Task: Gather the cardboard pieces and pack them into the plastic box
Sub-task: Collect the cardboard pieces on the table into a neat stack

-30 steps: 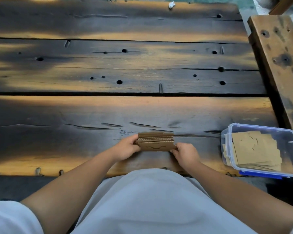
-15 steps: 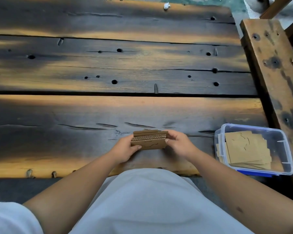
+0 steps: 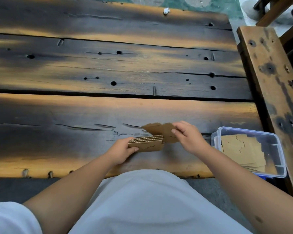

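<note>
My left hand (image 3: 121, 152) grips a small stack of brown corrugated cardboard pieces (image 3: 147, 144) by its left end, just above the near edge of the dark wooden table (image 3: 108, 68). A little right and behind it, my right hand (image 3: 187, 136) pinches one or two cardboard pieces (image 3: 161, 130) lifted off that stack and tilted. The clear plastic box (image 3: 276, 144) with a blue base sits at the table's near right corner and holds several flat cardboard pieces (image 3: 240, 149).
A weathered wooden bench or beam (image 3: 271, 78) runs along the table's right side, right behind the box. A small white scrap (image 3: 166, 10) lies at the table's far edge. My white-clothed lap fills the bottom of the view.
Both hands held one stack together before. My right hand has now pulled pieces off the stack and lifted them up and to the right, while my left hand keeps the rest.
</note>
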Available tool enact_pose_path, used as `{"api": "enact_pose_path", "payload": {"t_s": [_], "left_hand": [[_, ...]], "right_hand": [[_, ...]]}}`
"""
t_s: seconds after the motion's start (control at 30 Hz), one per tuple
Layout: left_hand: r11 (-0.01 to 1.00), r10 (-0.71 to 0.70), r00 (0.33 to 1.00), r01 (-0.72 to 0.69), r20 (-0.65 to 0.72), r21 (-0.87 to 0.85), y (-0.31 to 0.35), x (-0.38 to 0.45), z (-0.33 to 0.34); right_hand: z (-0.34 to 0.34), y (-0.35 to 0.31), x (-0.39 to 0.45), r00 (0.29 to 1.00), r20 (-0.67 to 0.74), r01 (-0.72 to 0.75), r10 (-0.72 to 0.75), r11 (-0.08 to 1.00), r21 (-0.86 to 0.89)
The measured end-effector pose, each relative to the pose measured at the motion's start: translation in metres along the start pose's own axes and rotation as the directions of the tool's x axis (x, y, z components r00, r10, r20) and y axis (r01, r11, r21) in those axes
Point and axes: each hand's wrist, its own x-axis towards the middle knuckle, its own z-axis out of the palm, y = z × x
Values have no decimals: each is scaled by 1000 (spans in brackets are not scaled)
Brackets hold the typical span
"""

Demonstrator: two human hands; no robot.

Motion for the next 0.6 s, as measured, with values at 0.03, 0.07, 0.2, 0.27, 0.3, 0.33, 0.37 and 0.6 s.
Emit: {"api": "enact_pose_path", "payload": {"t_s": [0.03, 0.07, 0.2, 0.27, 0.3, 0.33, 0.37, 0.6], "left_hand": [[1000, -5, 1000, 5, -6, -2, 0, 0, 0], [1000, -5, 1000, 5, -8, 1, 0, -1, 1], [998, 57, 998, -57, -30, 8, 1, -3, 2], [997, 79, 995, -79, -56, 6, 1, -4, 3], [998, 70, 995, -71, -75, 0, 1, -3, 4], [999, 42, 995, -43, -95, -14, 0, -3, 5], [1000, -2, 993, -2, -114, -28, 0, -3, 6], [964, -242, 943, 209, -227, -162, -2, -1, 19]], "right_hand": [[1, -5, 4, 996, 67, 59, -53, 995, -85], [4, -11, 8, 986, 136, 114, -93, 982, -153], [21, -34, 24, 950, 290, 222, -115, 903, -368], [31, -44, 32, 934, 346, 232, -96, 896, -379], [36, -48, 34, 920, 382, 244, -93, 897, -370], [42, -52, 36, 904, 417, 257, -91, 897, -360], [47, -55, 37, 890, 447, 268, -91, 898, -350], [69, -59, 36, 886, 457, 251, -71, 904, -346]]}}
